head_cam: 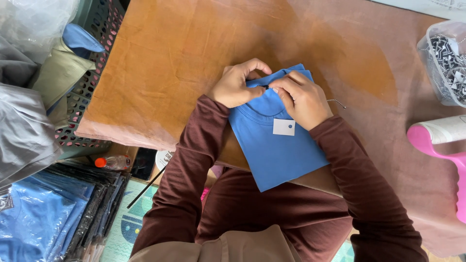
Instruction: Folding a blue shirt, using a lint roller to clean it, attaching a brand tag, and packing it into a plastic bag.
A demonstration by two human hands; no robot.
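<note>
Seen from the head camera, a person in dark maroon sleeves works at the collar of a folded blue shirt lying at the centre of the frame, its lower edge hanging just past the near edge of the tabletop. The left hand has its fingers curled together on the neckline, while the right hand pinches its fingers shut on a small dark fastener at the same spot; a white paper tag lies on the shirt just below the right hand, and a thin bead chain trails out to the right of that hand. The likeliest slip appears to be the tiny fastener escaping the pinch, since both hands crowd one small point; a tug on the collar could also pull the neat fold askew or drag the overhanging shirt off the edge. The tabletop is covered in worn cloth, orange-brown at the upper left and fading to dusty pink toward the right. A clear plastic tub of black-and-white pieces sits at the right edge, with a pink-handled roller below it. At the upper left a grey slatted crate holds folded garments, and stacks of bagged blue shirts fill the lower left beside a small bottle with an orange cap.
</note>
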